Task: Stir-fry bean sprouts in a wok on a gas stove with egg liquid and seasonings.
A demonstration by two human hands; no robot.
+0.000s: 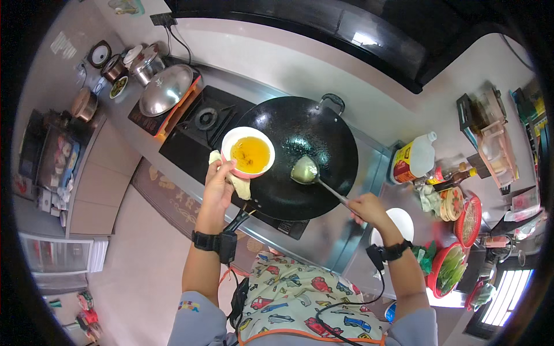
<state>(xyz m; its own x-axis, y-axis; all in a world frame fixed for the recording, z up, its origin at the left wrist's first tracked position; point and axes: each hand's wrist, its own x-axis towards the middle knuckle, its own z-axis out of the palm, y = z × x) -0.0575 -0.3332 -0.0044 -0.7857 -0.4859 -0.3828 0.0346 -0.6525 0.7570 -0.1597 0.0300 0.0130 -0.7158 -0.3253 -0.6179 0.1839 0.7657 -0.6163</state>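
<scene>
My left hand (219, 184) grips a small bowl (226, 139), white inside and pinkish outside, with a folded pale cloth (240, 187) between hand and bowl. Yellow-orange oil-like liquid (250, 155) with dark specks fills part of it. The bowl is held over the left edge of a large black wok (277, 123). My right hand (368, 209) is closed around the handle of a metal ladle (304, 170). Its head rests low in the wok or just above; I cannot tell whether it touches. The wok's inner surface looks shiny and wet.
Left of the wok is a bare gas burner (206, 119), then a domed metal lid (166, 91). A white plate (398, 220) lies by my right wrist. Farther right stand a large plastic jug (413, 158), a red basket of leafy greens (448, 270) and another red basket (469, 220).
</scene>
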